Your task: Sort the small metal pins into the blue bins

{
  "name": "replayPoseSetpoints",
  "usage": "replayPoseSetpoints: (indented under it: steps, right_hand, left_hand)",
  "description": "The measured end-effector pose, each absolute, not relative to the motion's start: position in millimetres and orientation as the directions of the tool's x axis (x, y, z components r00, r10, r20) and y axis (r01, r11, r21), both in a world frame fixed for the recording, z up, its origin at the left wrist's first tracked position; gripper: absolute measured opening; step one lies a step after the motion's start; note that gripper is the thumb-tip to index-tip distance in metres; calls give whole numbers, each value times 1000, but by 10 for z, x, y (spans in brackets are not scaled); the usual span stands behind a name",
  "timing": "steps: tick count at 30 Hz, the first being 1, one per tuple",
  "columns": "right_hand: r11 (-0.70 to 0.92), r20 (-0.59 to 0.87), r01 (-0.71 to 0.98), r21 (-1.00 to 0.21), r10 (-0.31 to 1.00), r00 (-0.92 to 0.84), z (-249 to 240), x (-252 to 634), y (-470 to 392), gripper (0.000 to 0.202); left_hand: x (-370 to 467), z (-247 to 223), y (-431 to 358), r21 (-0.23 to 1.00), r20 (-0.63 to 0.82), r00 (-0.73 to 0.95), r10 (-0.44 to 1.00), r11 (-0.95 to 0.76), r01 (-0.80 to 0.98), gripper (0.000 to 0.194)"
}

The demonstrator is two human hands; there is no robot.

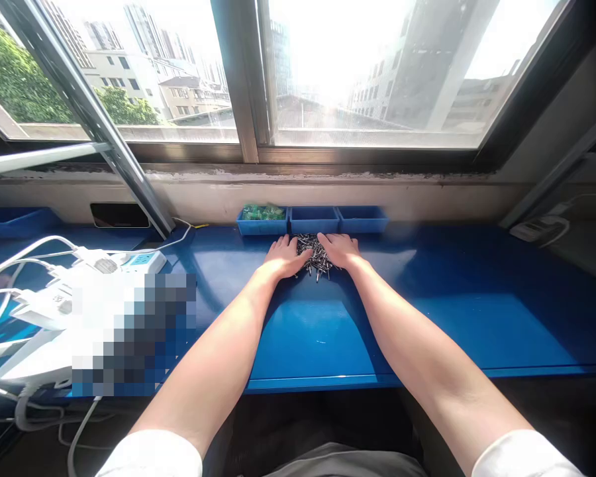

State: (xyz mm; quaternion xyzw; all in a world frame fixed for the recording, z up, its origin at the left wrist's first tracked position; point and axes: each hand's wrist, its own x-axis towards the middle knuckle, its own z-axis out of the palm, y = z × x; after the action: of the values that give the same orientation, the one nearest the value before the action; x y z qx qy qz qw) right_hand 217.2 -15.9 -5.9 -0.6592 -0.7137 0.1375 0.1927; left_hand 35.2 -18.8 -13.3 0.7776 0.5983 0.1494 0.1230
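A pile of small dark and silvery metal pieces lies on the blue table, just in front of the row of blue bins. My left hand rests at the left side of the pile, fingers apart, its thumb reaching over the pieces. On the opposite side, my right hand lies with its fingers spread, the fingertips touching the pile's edge. Neither hand grips anything that I can see. The left bin holds green items; the middle bin and the right bin show no contents.
At the left are a white power strip with plugs and tangled cables, and a partly blurred white and dark area. A black phone-like object and another blue tray sit behind. A metal post rises at the back left, before the window.
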Motion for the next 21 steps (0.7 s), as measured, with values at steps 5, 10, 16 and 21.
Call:
replayPoseSetpoints:
  steps: [5, 10, 16, 21]
  right_hand:
    - [73, 91, 870, -487, 995, -33, -45, 2097, -207, 84]
    - [112, 111, 867, -486, 992, -66, -73, 2023, -239, 86]
    - [186, 178, 887, -423, 977, -120, -139, 1970, -208, 67]
    - [208, 231, 878, -431, 966, -116, -155, 1992, -177, 47]
  left_hand:
    - [496, -114, -195, 351, 171, 183, 968, -233, 907, 58]
    - [483, -109, -158, 443, 251, 139, 958, -242, 863, 47]
    - [475, -136, -143, 408, 254, 248, 935, -336, 849, 41]
    - [463, -142, -132, 405, 277, 275, 921, -371, 836, 38]
